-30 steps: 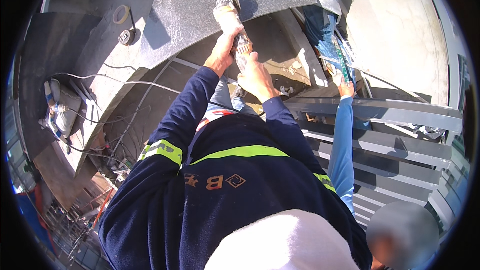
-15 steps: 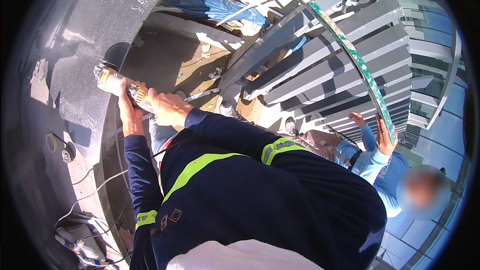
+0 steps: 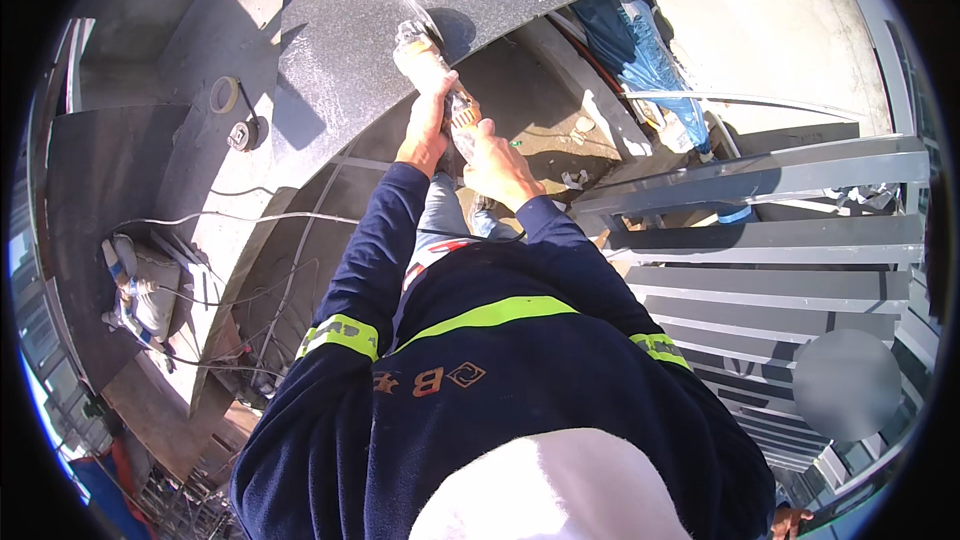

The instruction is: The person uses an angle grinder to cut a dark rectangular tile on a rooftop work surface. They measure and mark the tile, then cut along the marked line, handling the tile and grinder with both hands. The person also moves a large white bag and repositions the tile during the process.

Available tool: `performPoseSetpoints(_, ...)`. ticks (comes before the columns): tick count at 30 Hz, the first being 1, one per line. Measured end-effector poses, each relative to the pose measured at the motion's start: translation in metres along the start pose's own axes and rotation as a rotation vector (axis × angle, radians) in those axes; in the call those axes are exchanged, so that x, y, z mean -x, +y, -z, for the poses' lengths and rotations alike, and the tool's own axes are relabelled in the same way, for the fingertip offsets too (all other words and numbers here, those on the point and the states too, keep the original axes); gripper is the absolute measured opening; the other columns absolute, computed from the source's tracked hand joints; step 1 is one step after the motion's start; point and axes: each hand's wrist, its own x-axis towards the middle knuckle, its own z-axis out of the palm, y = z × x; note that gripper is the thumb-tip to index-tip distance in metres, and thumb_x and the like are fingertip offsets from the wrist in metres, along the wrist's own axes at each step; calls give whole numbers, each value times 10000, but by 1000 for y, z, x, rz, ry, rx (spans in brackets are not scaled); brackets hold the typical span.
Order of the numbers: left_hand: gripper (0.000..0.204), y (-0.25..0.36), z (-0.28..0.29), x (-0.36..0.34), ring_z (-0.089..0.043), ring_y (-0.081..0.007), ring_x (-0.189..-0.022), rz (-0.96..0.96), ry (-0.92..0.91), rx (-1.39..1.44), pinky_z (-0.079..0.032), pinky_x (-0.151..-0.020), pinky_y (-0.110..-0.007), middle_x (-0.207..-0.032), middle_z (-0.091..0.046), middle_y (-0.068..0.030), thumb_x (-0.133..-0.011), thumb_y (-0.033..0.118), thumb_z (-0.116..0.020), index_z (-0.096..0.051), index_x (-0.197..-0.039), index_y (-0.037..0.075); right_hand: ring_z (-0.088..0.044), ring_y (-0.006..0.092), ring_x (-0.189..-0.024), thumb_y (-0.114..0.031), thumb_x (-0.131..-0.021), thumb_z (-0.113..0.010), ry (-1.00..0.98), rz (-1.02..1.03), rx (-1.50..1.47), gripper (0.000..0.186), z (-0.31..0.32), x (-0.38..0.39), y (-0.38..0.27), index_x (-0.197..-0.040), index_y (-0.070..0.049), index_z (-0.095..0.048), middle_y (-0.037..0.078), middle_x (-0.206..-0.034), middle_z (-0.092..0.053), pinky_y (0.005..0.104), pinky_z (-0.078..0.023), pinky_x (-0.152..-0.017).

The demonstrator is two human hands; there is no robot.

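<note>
An angle grinder (image 3: 418, 52) with orange parts on its body is held in both hands over a speckled grey stone slab (image 3: 345, 25). Its disc meets the slab near the curved edge, and pale dust streams off away from me. Toward the head end, my left hand (image 3: 428, 128) is wrapped round the body. Closer to me, my right hand (image 3: 497, 166) grips the rear handle. The exact contact of disc and stone is partly hidden by the grinder's head and dust.
Left of the grinder lie a tape roll (image 3: 224, 94) and a tape measure (image 3: 241, 135). A pale cable (image 3: 290, 215) crosses to my body. Blue sheeting (image 3: 640, 65) lies ahead right; grey metal slats (image 3: 770, 285) fill the right. Another person's hand (image 3: 792, 520) shows at lower right.
My view has swung, so slab and grinder now appear nearer the middle. The green-edged curved strip and most of the other person have left the view. A dust stream now shows plainly.
</note>
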Motion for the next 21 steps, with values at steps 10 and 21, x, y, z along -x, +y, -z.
performPoseSetpoints(10,307,-13,0,18,-746,-248,-722,54,-13,73,-652,-682,-430,-875,-715,-96,-991,259,-822,-641,-1115,43,-737,541,-1039,-120,-869,-751,-14,55,-11,571,7,24,2,-1311,29,-421,362,-1055,-738,582,-597,-873)
performPoseSetpoints(21,322,-20,3,19,-752,-256,-789,52,-17,28,-648,-737,-428,-923,-727,-112,-1014,307,-783,-629,-1131,50,-748,521,-1051,-127,-880,-749,-53,-54,72,568,4,26,1,-1317,12,-413,346,-1079,-754,594,-600,-899)
